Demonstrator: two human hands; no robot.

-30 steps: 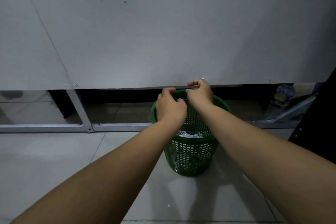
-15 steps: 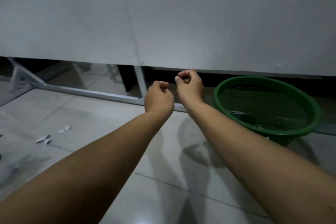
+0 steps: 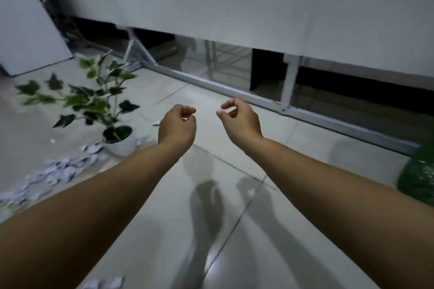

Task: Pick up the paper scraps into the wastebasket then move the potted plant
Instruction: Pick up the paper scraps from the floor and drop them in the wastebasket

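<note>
My left hand (image 3: 177, 128) hovers over the tiled floor with its fingers curled into a loose fist, and nothing shows in it. My right hand (image 3: 239, 122) floats beside it, fingers loosely bent, thumb and forefinger apart, holding nothing. A potted plant (image 3: 122, 145) with green and white leaves stands in a white pot on the floor, left of my left hand. White paper scraps (image 3: 58, 171) lie in a pile in front of the pot at the left. The green mesh wastebasket (image 3: 418, 178) is blurred at the right edge, well away from both hands.
A grey panel wall on a white metal frame (image 3: 234, 91) runs across the back. A white board (image 3: 25, 30) leans at the far left. A single scrap (image 3: 156, 122) lies just left of my left hand, and more scraps (image 3: 105, 283) lie at the bottom edge.
The view has swung left, away from the wastebasket, which slid to the right edge. Both hands left the basket rim and moved apart. The plant and the scrap pile came into view.
</note>
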